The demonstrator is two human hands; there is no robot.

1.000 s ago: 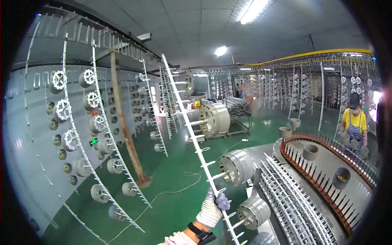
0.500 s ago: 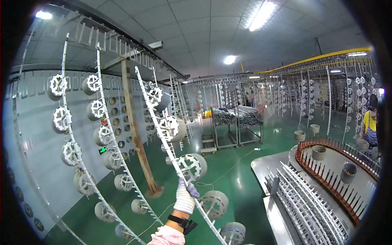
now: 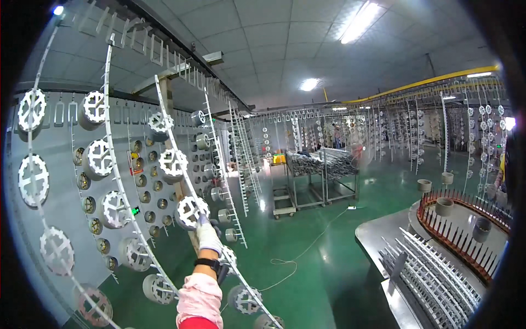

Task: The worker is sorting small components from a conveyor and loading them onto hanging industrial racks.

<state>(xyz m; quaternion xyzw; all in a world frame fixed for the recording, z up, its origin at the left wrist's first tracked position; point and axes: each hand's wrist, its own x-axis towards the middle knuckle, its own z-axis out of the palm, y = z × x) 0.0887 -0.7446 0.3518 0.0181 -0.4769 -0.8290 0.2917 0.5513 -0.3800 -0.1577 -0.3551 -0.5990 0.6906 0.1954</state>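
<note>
My left hand [image 3: 209, 236], in a pale glove with a dark band at the wrist, is closed around a long white hanging rack [image 3: 176, 143] with short prongs along it. Round grey drum-shaped parts with white spoked faces hang down its length. One such drum [image 3: 192, 213] sits right at my fingertips. To the left, a second hanging rack [image 3: 112, 153] carries similar drums, and another rack [image 3: 34, 148] stands closer at the far left. My right hand is out of view.
At right, a metal table [image 3: 378, 233] bears a pile of pronged bars [image 3: 427, 274] beside an oval track of upright spindles [image 3: 455, 241]. Loaded carts [image 3: 323, 170] stand mid-floor. A cord [image 3: 307, 247] crosses the green floor. A wooden post [image 3: 181, 192] rises behind the held rack.
My left hand has moved left and slightly up, and the held rack has shifted left with it. The neighbouring racks have also shifted left. The table sits farther right in view.
</note>
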